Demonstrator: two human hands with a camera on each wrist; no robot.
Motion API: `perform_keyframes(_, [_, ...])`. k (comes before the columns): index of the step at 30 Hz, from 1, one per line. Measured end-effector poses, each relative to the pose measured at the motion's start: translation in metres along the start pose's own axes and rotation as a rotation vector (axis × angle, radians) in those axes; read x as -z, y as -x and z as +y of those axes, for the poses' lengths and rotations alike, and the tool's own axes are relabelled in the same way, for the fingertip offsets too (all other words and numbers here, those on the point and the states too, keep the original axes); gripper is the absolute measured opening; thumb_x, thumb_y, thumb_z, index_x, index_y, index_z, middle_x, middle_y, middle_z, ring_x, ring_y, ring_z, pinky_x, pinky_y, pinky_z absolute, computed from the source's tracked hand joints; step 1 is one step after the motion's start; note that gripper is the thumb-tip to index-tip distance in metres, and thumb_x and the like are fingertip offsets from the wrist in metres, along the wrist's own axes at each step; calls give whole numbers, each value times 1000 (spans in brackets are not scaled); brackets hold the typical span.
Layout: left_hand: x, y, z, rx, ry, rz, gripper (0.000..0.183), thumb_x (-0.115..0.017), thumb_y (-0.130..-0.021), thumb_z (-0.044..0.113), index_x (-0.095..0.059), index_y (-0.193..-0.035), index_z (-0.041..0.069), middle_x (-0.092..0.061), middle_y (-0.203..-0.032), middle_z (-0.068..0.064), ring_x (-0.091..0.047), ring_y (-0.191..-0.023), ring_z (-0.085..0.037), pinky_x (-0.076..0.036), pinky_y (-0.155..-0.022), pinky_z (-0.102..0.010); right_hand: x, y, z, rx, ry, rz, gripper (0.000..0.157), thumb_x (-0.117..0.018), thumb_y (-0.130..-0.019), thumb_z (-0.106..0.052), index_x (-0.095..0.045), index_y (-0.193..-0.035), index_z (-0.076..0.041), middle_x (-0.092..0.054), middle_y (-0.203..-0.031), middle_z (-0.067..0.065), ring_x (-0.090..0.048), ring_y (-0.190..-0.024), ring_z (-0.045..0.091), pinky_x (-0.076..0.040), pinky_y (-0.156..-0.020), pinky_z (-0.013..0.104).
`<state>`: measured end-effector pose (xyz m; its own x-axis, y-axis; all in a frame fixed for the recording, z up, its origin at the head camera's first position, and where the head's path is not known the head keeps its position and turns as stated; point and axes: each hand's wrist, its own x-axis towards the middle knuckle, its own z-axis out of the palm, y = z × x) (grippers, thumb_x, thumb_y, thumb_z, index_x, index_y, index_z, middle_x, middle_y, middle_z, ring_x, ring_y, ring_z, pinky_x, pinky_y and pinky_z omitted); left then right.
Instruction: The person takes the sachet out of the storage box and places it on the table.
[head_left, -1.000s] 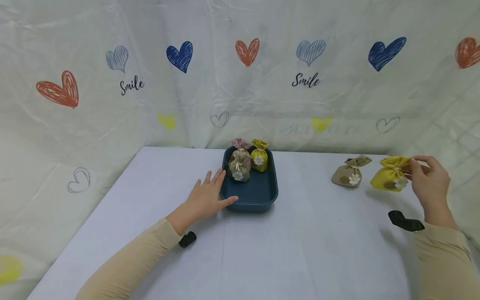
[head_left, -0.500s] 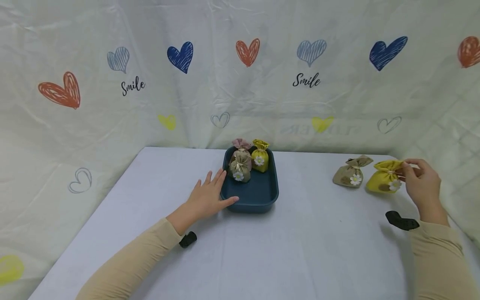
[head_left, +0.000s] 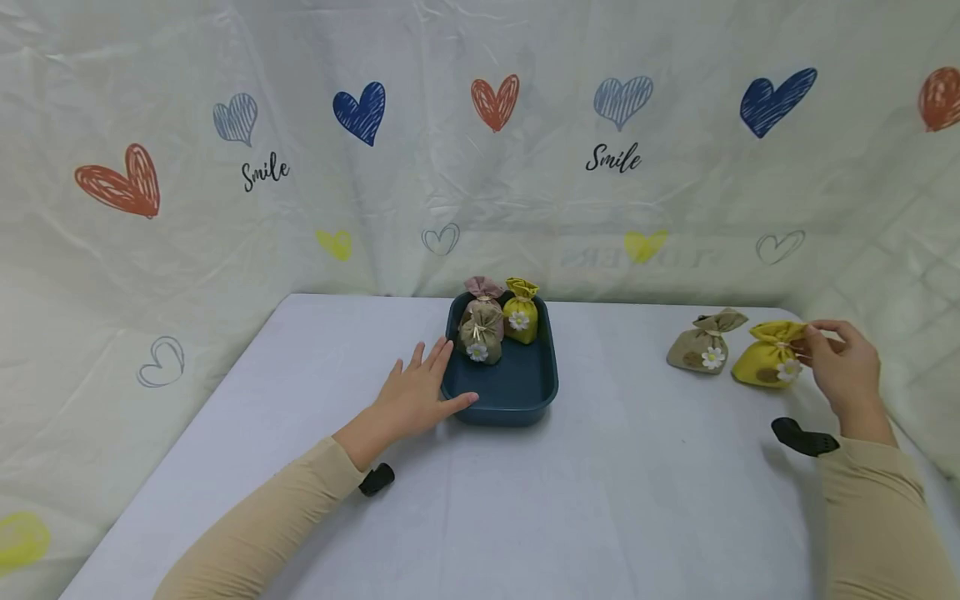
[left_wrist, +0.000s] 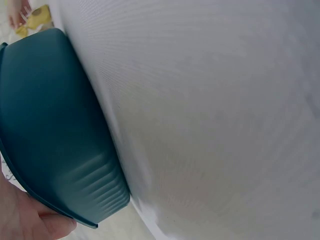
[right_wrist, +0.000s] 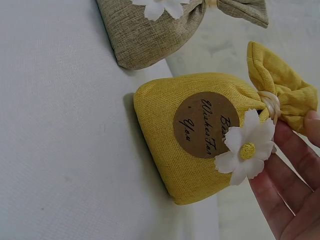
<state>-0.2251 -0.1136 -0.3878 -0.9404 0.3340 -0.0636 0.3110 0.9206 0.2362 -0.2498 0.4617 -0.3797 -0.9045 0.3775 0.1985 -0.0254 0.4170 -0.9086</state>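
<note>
My right hand (head_left: pixel 847 367) pinches the gathered neck of a yellow cloth sachet (right_wrist: pixel 165 115) at the right of the table. A white fabric daisy and a round brown label are on its front. Its base is at the tabletop; whether it bears weight there I cannot tell. Just left of it, a grey-beige sachet (head_left: pixel 696 350) with a daisy leans on the table. My left hand (head_left: pixel 416 392) rests on the left rim of a dark teal tray (head_left: pixel 502 414), fingers spread and thumb over the near corner. The left wrist view shows the tray's outer wall (left_wrist: pixel 55 115).
At the tray's back stand a pink sachet (head_left: pixel 483 287), a grey-beige sachet (head_left: pixel 482 333) in front of it, and a yellow sachet (head_left: pixel 521 312) to the right. A white cloth (head_left: pixel 570 508) covers the table. Behind hangs a curtain (head_left: pixel 555 192) printed with hearts.
My right hand has moved a little left and down with the yellow sachet, closer to the grey-beige one, then nearly stopped. The left hand and tray have stayed put.
</note>
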Motion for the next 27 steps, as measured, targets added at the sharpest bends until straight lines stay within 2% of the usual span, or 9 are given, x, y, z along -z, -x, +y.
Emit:
perform_keyframes(5, [-1, 0, 0, 1, 14, 5, 102, -47, -96, 75, -11, -166, 11, -9, -172, -7, -7, -155, -39, -15, -118, -65, -1, -1, -4, 1, -32, 21, 20, -47, -108, -16, -56, -97, -30, -61, -70, -34, -60, -64, -16, -46, -60, 5])
perform_keyframes(11, [-2, -1, 1, -8, 37, 8, 102, -47, -96, 75, -10, -166, 12, -7, -171, -6, -5, -155, -38, -13, -119, -65, 0, -1, -3, -48, -47, 43, 19, -47, -108, -17, -53, -97, -32, -61, -68, -35, -59, -63, -17, -43, -58, 4])
perform_keyframes(19, [-2, -3, 0, -4, 25, 20, 102, -46, -95, 76, -10, -166, 12, -7, -172, -5, -6, -156, -38, -15, -119, -65, -1, 0, 0, -36, -97, 75, 18, -48, -107, -15, -53, -99, -30, -61, -70, -34, -60, -63, -16, -46, -58, 6])
perform_keyframes(27, [0, -1, -2, 2, 11, 7, 102, -47, -95, 75, -11, -166, 12, -10, -171, -7, -7, -155, -38, -15, -119, -64, -9, 9, 4, -74, -267, 141, 19, -46, -109, -13, -57, -101, -27, -63, -77, -29, -63, -69, -14, -49, -64, 6])
